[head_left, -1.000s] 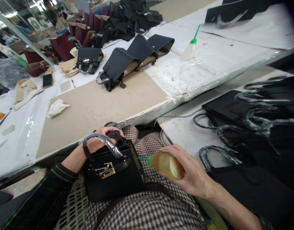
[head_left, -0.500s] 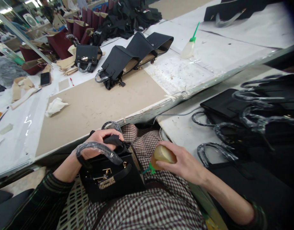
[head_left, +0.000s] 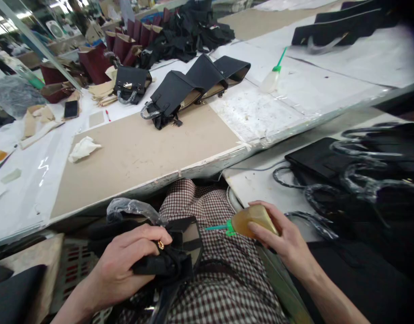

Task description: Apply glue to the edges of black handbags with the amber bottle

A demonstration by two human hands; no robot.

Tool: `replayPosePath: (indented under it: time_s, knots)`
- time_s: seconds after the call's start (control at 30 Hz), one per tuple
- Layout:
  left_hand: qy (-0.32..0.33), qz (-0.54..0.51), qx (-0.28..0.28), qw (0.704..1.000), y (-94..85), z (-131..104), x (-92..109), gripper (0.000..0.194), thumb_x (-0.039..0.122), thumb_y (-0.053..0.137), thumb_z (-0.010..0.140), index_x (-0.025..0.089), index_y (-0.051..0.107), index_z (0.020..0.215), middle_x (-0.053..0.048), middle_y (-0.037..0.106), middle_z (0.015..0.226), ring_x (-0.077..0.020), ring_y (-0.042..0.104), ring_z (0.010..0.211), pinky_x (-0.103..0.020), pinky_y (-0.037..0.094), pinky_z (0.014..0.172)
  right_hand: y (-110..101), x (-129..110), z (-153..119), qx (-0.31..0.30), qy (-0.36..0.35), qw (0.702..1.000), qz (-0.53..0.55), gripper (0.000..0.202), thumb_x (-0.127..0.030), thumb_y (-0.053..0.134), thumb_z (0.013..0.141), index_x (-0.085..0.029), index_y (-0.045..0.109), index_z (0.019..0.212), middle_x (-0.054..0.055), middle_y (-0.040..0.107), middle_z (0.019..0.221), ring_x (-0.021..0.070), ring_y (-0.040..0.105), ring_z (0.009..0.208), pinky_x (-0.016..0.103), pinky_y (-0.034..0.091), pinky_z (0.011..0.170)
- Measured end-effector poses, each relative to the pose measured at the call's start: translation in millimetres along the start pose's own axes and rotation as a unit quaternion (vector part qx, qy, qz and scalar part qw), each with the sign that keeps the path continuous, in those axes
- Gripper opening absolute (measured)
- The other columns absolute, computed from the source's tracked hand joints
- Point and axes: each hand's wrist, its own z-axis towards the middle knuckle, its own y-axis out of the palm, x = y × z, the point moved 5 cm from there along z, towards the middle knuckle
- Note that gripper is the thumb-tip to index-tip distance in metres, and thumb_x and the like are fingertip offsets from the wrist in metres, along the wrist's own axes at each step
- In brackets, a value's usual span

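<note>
My left hand (head_left: 125,261) is closed around the folded top of a black handbag (head_left: 173,265) that rests on my lap. One bag handle (head_left: 135,209), wrapped in clear plastic, arches beyond my fingers, and a gold fitting shows beside my fingertips. The bag's tan lining faces right. In my right hand (head_left: 281,238) is a glue bottle (head_left: 256,220) of amber liquid, held on its side. Its green nozzle points left at the bag and stays a little apart from it. The bag's lower part is partly hidden.
Ahead, a worktable (head_left: 142,166) carries black handbags (head_left: 176,94), a second glue bottle (head_left: 270,81), crumpled white paper (head_left: 84,148) and a phone (head_left: 70,109). More black bags (head_left: 315,157) with plastic-wrapped handles lie on a surface at right. A plastic crate (head_left: 75,261) stands at lower left.
The handbag has been turned and tipped, so its front hardware no longer faces me. My right hand has moved right with the glue bottle, whose nozzle is now nearly level.
</note>
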Motion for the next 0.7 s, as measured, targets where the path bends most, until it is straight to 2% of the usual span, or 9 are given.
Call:
replayPosePath:
  time_s: [0.07,0.17,0.27,0.4,0.5,0.7]
  knots:
    - [-0.003,-0.019,0.006,1.0,8.2,-6,-3,0.018,0.0,0.063,0.088,0.017,0.056,0.088,-0.007,0.073,0.104,-0.0115,0.071,0.098,-0.017,0.053,0.092,6,-1,1,-0.012,-0.024,0.999,-0.04,0.057,-0.058,0.076,0.083,-0.028,0.056,0.127,0.003,0.067,0.119,0.0254,0.066,0.104,0.036,0.053,0.091]
    - [-0.003,-0.034,0.01,0.999,14.8,-13,-2,0.018,0.0,0.061,0.088,0.017,0.056,0.089,-0.008,0.073,0.104,-0.0124,0.071,0.097,-0.019,0.054,0.093,23,-3,7,-0.044,-0.075,0.992,-0.086,0.058,-0.057,0.077,0.083,-0.029,0.056,0.129,0.005,0.066,0.126,0.0276,0.065,0.11,0.042,0.053,0.098]
    - [-0.001,-0.043,0.01,0.999,16.1,-16,0,0.018,-0.001,0.061,0.087,0.017,0.055,0.09,-0.009,0.072,0.103,-0.0134,0.071,0.095,-0.021,0.055,0.09,37,-9,15,-0.046,-0.148,0.977,-0.145,0.057,-0.054,0.076,0.085,-0.03,0.054,0.132,0.005,0.064,0.131,0.0285,0.063,0.119,0.046,0.049,0.107]
    - [0.002,-0.049,0.007,0.999,16.8,-19,0,0.02,-0.002,0.06,0.086,0.016,0.056,0.092,-0.01,0.073,0.103,-0.0156,0.071,0.096,-0.023,0.055,0.088,49,-18,22,-0.071,-0.209,0.958,-0.181,0.054,-0.05,0.074,0.088,-0.03,0.053,0.133,0.005,0.065,0.132,0.0274,0.062,0.121,0.045,0.05,0.107]
    - [0.003,-0.055,0.003,0.998,18.4,-20,-1,0.019,-0.001,0.059,0.087,0.017,0.056,0.093,-0.011,0.073,0.102,-0.0172,0.071,0.096,-0.025,0.056,0.087,49,-23,24,-0.094,-0.196,0.958,-0.187,0.054,-0.051,0.073,0.088,-0.027,0.054,0.132,0.006,0.067,0.129,0.0278,0.065,0.116,0.045,0.052,0.103]
    - [0.007,-0.053,-0.002,0.999,20.7,-18,3,0.02,-0.001,0.058,0.086,0.018,0.056,0.093,-0.011,0.074,0.101,-0.0178,0.072,0.092,-0.028,0.058,0.088,46,-28,24,-0.14,-0.114,0.968,-0.175,0.054,-0.052,0.073,0.087,-0.024,0.056,0.13,0.007,0.067,0.127,0.0283,0.066,0.109,0.045,0.052,0.098]
